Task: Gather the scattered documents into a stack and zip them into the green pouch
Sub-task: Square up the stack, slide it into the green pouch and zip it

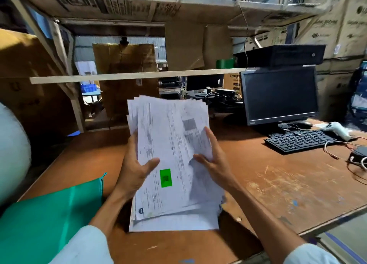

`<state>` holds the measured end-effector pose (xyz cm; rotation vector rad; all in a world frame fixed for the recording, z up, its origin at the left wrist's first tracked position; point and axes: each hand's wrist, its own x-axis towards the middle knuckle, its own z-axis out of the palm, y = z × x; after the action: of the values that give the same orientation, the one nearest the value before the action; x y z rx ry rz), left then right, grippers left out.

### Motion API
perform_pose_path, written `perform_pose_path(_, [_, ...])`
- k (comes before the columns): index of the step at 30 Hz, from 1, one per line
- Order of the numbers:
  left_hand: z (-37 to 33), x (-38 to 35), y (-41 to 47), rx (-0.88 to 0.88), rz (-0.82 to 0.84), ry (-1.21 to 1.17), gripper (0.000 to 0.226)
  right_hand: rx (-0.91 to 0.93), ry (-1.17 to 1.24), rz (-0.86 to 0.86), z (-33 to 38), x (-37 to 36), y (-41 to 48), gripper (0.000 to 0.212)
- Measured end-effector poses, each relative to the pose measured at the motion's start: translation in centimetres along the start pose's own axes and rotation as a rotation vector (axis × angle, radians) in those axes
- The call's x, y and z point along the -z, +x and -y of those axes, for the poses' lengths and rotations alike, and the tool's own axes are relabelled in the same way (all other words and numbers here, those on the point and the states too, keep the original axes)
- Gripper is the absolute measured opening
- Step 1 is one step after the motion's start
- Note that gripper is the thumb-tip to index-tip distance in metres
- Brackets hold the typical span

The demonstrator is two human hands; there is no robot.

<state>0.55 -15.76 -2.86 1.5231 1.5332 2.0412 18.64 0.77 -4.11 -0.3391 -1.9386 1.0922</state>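
Left hand and right hand grip the uneven paper stack by its sides; loose sheets may slip out before the near-left green pouch.

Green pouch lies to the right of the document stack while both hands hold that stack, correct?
Not quite. The head view shows the green pouch lying to the left of the document stack, on the side of the left hand, not to the right. The rest stands: the left hand and the right hand both hold the stack.
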Motion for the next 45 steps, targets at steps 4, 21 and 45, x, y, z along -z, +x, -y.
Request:
perform_pose_path(4, [-4.1, 0.5, 3.8, -0.266, -0.070, 0.217, 0.089, 0.229, -0.051, -0.154, 4.4, 0.1, 3.4, 0.079])
perform_pose_path(21, [2.6, 0.3, 0.4, -0.126, -0.233, 0.210, 0.095, 0.179, -0.058, -0.207, -2.7, -4.0, 1.1, 0.070])
perform_pose_path(45, [1.1, -0.3, 0.4, -0.119, -0.146, 0.285, 0.079, 0.220, -0.019, -0.180, -1.6, -2.3, 2.2, 0.074])
